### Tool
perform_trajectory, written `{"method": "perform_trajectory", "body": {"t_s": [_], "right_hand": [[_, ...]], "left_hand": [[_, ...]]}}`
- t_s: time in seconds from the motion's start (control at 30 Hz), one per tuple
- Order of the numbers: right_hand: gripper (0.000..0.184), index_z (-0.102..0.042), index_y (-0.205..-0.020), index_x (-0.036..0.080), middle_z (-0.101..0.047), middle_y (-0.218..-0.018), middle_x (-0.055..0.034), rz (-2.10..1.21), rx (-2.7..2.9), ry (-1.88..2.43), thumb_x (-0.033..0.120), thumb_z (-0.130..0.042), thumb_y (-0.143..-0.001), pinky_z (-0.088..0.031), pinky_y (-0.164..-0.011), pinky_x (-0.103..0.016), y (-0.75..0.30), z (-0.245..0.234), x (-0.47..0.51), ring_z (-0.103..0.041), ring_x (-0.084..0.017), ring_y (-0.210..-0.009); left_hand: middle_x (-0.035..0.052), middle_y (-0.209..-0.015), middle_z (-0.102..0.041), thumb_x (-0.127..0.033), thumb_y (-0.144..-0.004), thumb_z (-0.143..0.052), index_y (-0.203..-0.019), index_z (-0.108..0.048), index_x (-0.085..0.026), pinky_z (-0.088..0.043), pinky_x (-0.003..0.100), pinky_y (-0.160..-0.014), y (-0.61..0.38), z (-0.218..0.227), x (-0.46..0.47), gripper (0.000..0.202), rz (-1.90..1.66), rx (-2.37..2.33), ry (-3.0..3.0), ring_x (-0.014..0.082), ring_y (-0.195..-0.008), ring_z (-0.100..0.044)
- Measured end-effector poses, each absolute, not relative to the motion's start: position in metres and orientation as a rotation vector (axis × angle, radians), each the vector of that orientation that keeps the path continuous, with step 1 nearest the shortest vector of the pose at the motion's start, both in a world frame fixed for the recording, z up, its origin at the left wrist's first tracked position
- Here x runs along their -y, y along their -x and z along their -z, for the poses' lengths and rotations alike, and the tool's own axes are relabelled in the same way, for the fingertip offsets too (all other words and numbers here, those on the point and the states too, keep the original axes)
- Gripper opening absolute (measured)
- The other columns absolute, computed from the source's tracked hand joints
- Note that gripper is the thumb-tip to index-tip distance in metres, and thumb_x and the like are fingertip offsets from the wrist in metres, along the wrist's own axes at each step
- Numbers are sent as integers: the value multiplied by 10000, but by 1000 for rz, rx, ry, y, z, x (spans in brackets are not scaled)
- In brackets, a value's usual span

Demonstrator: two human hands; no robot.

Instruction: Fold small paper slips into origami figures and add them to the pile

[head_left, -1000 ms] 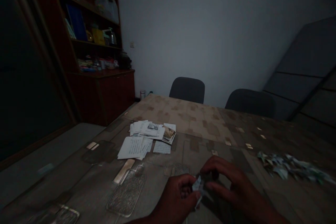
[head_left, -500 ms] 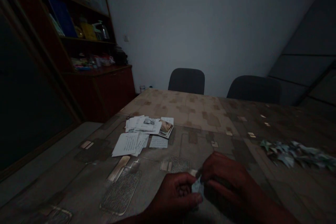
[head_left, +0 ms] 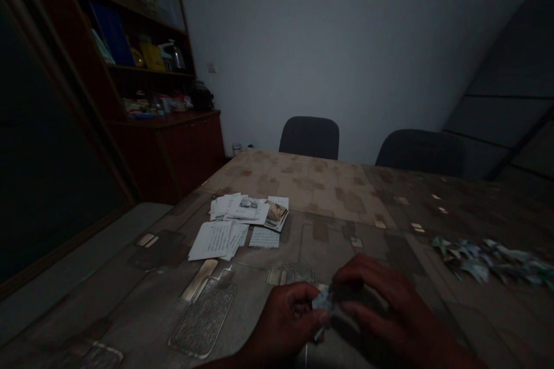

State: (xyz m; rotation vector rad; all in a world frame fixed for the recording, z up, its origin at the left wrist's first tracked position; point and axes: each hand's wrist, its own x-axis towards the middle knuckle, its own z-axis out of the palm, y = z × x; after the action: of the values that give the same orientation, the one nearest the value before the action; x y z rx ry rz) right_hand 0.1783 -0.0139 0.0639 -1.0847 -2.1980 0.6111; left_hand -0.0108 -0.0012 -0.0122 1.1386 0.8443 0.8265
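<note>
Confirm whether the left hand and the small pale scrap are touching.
Touching. The head view shows the left hand pinching the scrap, which sticks out just above the thumb.

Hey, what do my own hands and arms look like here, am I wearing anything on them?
Your left hand and right hand are both ungloved. No sleeve, watch or ring shows on either, though the dim light could hide small details.

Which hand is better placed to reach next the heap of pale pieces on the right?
Probably the right hand: it is nearer the heap, while the left hand pinches a small pale piece.
</note>
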Motion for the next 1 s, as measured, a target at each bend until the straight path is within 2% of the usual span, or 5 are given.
{"method": "perform_trajectory", "body": {"t_s": [0.13,0.53,0.73,0.87,1.0], "right_hand": [[138,-605,-1048,190,-653,-905,-65,-466,2307,911,231,-587,-918,-469,-703,-335,-171,-66,17,-587,-215,-827],[185,-615,-871,179,-619,-820,-41,-409,2363,921,241,-477,-979,-449,-676,-311,-167,-61,16,-558,-182,-767],[164,-641,-1035,201,-636,-872,-56,-242,2432,844,250,-495,-978,-441,-648,-284,-172,-61,11,-569,-178,-784],[220,-677,-860,217,-635,-784,-32,95,2436,785,196,-486,-968,-372,-567,-260,-175,-55,6,-535,-151,-679],[237,-669,-830,216,-643,-782,-31,134,2461,816,203,-480,-971,-368,-576,-276,-176,-58,7,-530,-157,-680]], "left_hand": [[-17,-562,-543,-335,-683,-694,-694,-621,-133,-409,225,-500,12,15,1,216,-863,-862,-1224,113,-499,-514],[5,-612,-583,-205,-716,-617,-681,-684,-135,-386,245,-613,20,-7,6,104,-872,-964,-1654,154,-607,-547],[12,-623,-599,-238,-732,-613,-741,-697,-125,-386,244,-595,21,0,5,141,-866,-953,-1623,156,-607,-545],[7,-582,-593,-218,-690,-620,-752,-685,-112,-374,228,-531,18,4,3,140,-799,-913,-1461,135,-542,-527],[-1,-569,-580,-246,-704,-632,-737,-668,-114,-372,218,-503,16,6,3,140,-760,-859,-1366,117,-506,-524]]}}
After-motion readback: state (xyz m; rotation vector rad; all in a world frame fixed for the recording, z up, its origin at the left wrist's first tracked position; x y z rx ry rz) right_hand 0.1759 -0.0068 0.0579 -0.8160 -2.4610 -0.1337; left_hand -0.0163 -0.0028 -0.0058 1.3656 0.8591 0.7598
